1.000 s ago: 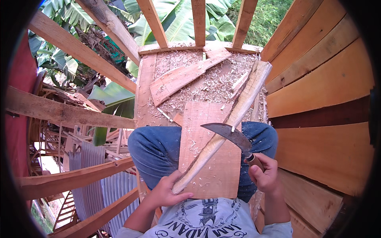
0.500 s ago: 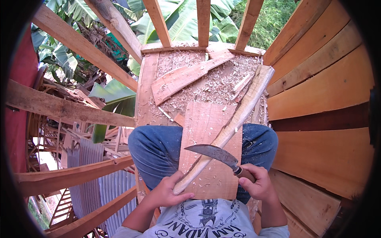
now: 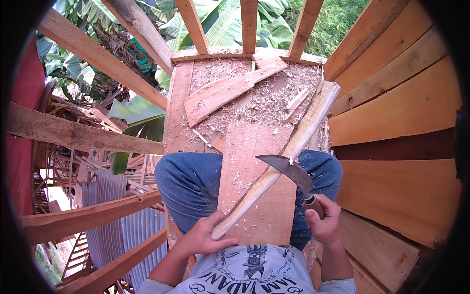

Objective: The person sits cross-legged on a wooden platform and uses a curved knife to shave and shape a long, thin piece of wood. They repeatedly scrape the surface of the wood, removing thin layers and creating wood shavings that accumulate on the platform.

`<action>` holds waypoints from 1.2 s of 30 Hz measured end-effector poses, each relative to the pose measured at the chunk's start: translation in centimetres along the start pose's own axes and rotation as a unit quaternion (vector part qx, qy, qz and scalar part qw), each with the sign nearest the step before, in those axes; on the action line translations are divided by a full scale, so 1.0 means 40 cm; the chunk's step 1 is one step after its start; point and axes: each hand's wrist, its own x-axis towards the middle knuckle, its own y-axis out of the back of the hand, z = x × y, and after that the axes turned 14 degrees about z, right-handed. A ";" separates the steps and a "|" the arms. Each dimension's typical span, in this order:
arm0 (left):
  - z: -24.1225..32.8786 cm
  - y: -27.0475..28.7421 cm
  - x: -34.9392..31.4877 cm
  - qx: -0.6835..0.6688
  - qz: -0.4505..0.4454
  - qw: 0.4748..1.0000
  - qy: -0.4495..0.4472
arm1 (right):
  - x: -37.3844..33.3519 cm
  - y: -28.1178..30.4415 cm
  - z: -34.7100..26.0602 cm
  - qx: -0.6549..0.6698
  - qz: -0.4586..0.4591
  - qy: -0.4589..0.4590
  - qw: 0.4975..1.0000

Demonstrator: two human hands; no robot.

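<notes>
A long, slightly bent wooden stick [image 3: 259,188] with bark along one side slants from my lap up to the far right. Its near end is gripped by my left hand [image 3: 208,232], with the thumb stretched along below it. My right hand [image 3: 324,220] is closed round the brown handle of a curved knife [image 3: 292,172], whose dark blade lies across the stick near its middle, pointing left. A small pale shaving shows by the blade. Beneath both, a flat wooden board [image 3: 259,215] rests on my lap between my knees.
Curled shavings cover the plank floor [image 3: 178,122] ahead. A tapered wooden piece [image 3: 220,99] lies there, with a small offcut [image 3: 297,100] to its right. Wooden rails [image 3: 88,138] stand at the left and front; a plank wall [image 3: 391,191] closes the right side.
The knife and my right hand have moved right and the blade farther up along the stick, turning more steeply. My left hand keeps its hold on the near end.
</notes>
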 end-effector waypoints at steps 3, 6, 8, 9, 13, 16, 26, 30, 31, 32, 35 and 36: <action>0.006 -0.001 0.001 -0.018 -0.003 1.000 0.010 | 0.003 -0.013 -0.003 -0.037 0.043 0.059 0.997; 0.009 0.001 -0.004 -0.024 -0.008 0.998 0.058 | 0.013 -0.035 -0.015 -0.113 0.072 0.178 0.975; 0.007 0.002 -0.005 -0.016 -0.006 0.998 0.064 | 0.009 -0.023 -0.020 -0.072 0.010 0.080 0.994; 0.004 0.004 -0.004 -0.008 -0.001 0.999 0.049 | 0.007 -0.019 -0.023 -0.051 -0.020 0.031 0.998; 0.013 0.001 0.000 -0.014 0.016 0.999 0.040 | 0.001 -0.020 -0.023 -0.018 -0.227 -0.062 0.972; 0.007 0.007 -0.001 0.006 0.004 1.000 0.026 | 0.004 -0.002 -0.013 0.015 -0.150 -0.066 0.986; 0.001 0.008 -0.001 -0.012 0.027 0.999 0.027 | 0.021 -0.013 -0.029 0.085 -0.051 -0.099 0.990; 0.001 0.010 -0.003 -0.032 -0.005 0.998 0.055 | 0.016 -0.043 -0.003 -0.068 0.040 0.147 0.986; 0.004 0.011 -0.002 -0.037 -0.011 0.997 0.063 | 0.016 -0.049 0.000 -0.101 0.062 0.225 0.967; 0.005 0.009 -0.001 -0.037 0.001 0.998 0.046 | 0.014 -0.048 0.000 -0.081 0.026 0.206 0.975; 0.012 0.003 0.005 -0.037 0.031 0.999 0.006 | 0.003 -0.041 -0.011 -0.041 -0.089 0.072 0.993; 0.017 0.001 0.010 -0.036 0.036 0.999 0.000 | 0.003 -0.041 -0.015 -0.037 -0.124 0.054 0.990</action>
